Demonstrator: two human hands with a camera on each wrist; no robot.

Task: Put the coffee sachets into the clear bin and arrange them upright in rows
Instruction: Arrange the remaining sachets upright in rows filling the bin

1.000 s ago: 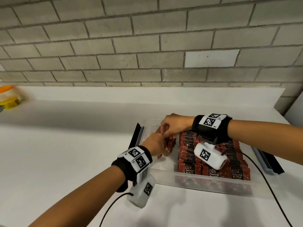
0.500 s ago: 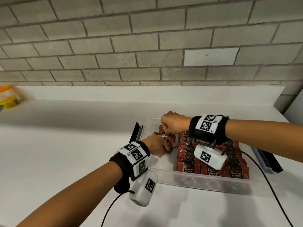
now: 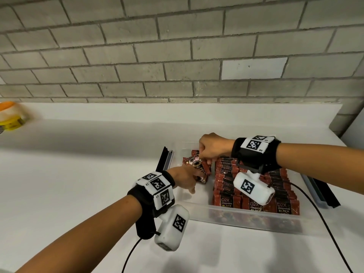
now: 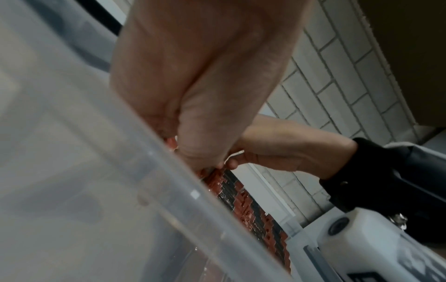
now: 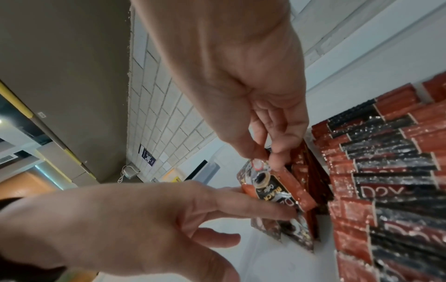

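At frame centre, my right hand [image 3: 211, 147] reaches in from the right, knuckles up and fingers [image 5: 277, 152] curled down in a pinch, while my left hand [image 3: 184, 179] extends from the lower left just below it, its fingers [image 5: 253, 205] pointing forward, both wrists strapped in black bands.

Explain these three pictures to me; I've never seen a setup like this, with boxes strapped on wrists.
No machine here: a person works with bare hands, and each white box is a wrist camera. The wide picture comes from a head camera; the other two look along each hand.

On the white counter stands a clear bin, its right part filled with upright rows of red-and-black coffee sachets. A yellow tub sits far left.

The right hand pinches the top of a leaning bunch of sachets at the bin's far left. The left hand steadies that bunch with straight fingers.
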